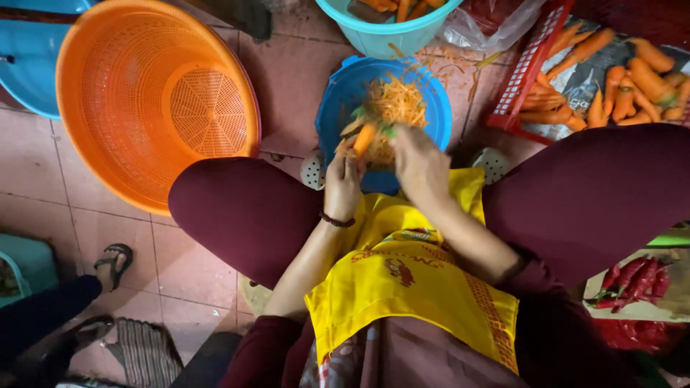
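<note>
I sit low on the floor with a yellow apron point(402, 287) over my lap. My left hand point(341, 185) grips an orange carrot point(364, 138) over a blue bowl point(338, 100). My right hand point(418, 164) is closed beside the carrot's tip; a small green part of a tool point(388, 131) shows at its fingers, the rest hidden. Shredded carrot point(397, 102) is heaped in the bowl.
A large orange colander basket point(115, 129) leans at the left. A red crate point(528, 68) of whole carrots point(625, 82) is at the upper right, a teal bowl point(381, 32) above. Red chillies point(636, 280) lie at the right. Another person's sandalled foot point(113, 262) is at the left.
</note>
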